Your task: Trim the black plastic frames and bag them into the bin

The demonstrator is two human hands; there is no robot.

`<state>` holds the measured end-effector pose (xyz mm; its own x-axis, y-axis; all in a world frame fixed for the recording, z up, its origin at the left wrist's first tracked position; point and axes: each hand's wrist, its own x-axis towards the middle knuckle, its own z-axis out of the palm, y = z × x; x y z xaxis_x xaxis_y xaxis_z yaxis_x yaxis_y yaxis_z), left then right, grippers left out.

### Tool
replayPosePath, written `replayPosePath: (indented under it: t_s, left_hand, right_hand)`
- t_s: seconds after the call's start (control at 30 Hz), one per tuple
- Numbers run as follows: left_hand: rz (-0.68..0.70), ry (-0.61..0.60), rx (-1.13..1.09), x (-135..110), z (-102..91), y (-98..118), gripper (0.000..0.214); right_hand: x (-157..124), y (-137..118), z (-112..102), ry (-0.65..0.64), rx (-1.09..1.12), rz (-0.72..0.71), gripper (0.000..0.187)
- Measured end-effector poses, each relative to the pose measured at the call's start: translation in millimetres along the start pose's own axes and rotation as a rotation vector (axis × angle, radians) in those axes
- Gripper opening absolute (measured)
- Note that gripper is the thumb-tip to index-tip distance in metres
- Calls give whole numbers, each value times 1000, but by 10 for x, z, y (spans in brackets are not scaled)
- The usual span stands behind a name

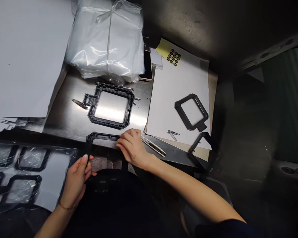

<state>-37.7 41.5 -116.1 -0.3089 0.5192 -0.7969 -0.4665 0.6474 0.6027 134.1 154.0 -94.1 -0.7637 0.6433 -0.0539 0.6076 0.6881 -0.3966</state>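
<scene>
Hold the black frame [103,135] gently so it doesn't bend, your left hand [76,173] pinching its side and your right hand [132,147] gripping its far bar, at the near edge of the shiny metal bench [64,94], where another frame [109,124] lies before clear bags [105,39], with darkness off to the right.

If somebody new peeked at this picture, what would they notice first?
Probably the big shiny plastic bundle at the top, left of centre. Then the black frame held by the left hand and right hand, below the middle. The yellow sheet with round black stickers stands out too, at the top of the white paper.
</scene>
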Motion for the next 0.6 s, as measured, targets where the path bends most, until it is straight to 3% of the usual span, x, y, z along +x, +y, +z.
replayPosePath:
  t_s: [0.13, 0.2, 0.23, 0.3, 0.4, 0.47, 0.53, 0.6]
  left_hand:
    - [-18, -32, -42, -6, -17, 28, 26]
    - [-60, -77, -91, -17, -22, 92, 25]
    - [-98, -104, -119, -28, -25, 142, 25]
    - [-179, -160, -171, -70, -33, 267, 24]
    - [-222, -193, -237, -185, -74, 459, 25]
    - [-138, -177, -320, -269, -125, 536, 44]
    - [30, -146, -398, -318, -188, 561, 67]
    - [212, -68, -391, -312, -254, 559, 59]
  right_hand:
    - [-319, -29, -317, -70, 86, -1, 26]
    - [-471, -37, -383, -116, 6, 7, 17]
    - [-518, -49, -381, -129, -43, -16, 22]
    - [-534, -91, -338, -124, -64, -146, 32]
    - [-394, -195, -328, -26, 159, -342, 23]
    - [-259, -290, -427, 46, 407, -318, 18]
    - [-119, -383, -581, 39, 641, -166, 21]
    - [52, -431, -724, -80, 753, -73, 26]
